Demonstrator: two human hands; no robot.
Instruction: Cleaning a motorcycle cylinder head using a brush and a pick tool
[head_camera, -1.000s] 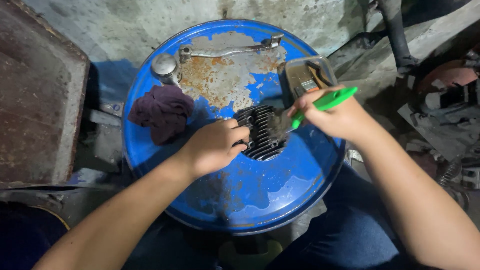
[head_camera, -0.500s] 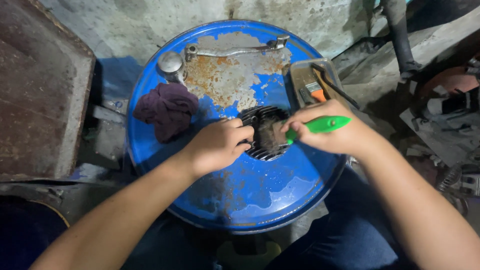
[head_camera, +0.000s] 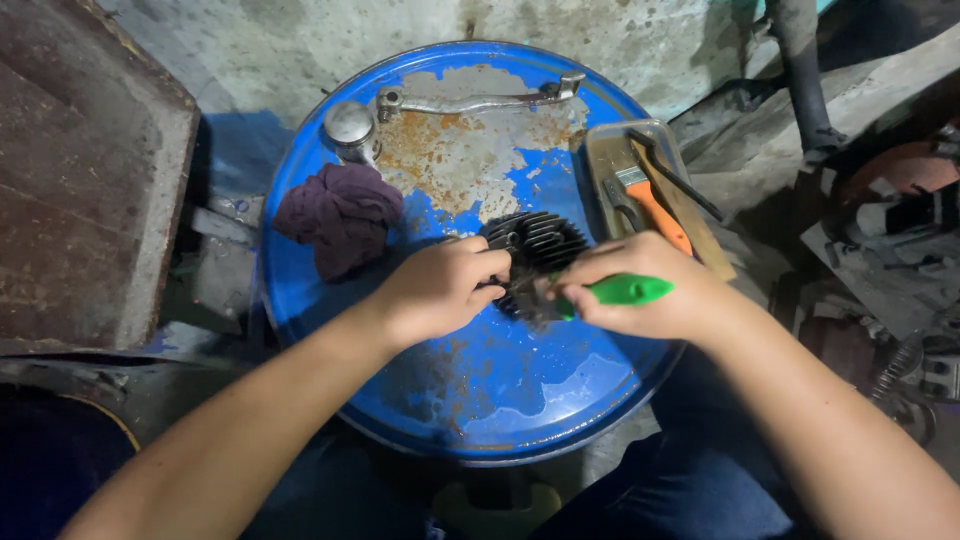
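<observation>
A black finned engine cylinder (head_camera: 535, 243) lies on the rusty blue drum lid (head_camera: 500, 390). My left hand (head_camera: 440, 285) grips the cylinder's left side and holds it steady. My right hand (head_camera: 640, 285) is closed around a green-handled brush (head_camera: 625, 291), whose head rests against the cylinder's near side. The brush bristles are mostly hidden between my hands.
A purple rag (head_camera: 340, 215) lies at the lid's left, with a round metal cap (head_camera: 350, 125) and a metal kick lever (head_camera: 480, 100) at the back. A tray (head_camera: 600, 150) with an orange-handled tool (head_camera: 655, 210) sits at the right. A rusty metal box (head_camera: 80, 170) stands left.
My right hand has drawn the brush down and toward me, its green handle turning from angled up to nearly level. My left hand has stayed on the cylinder.
</observation>
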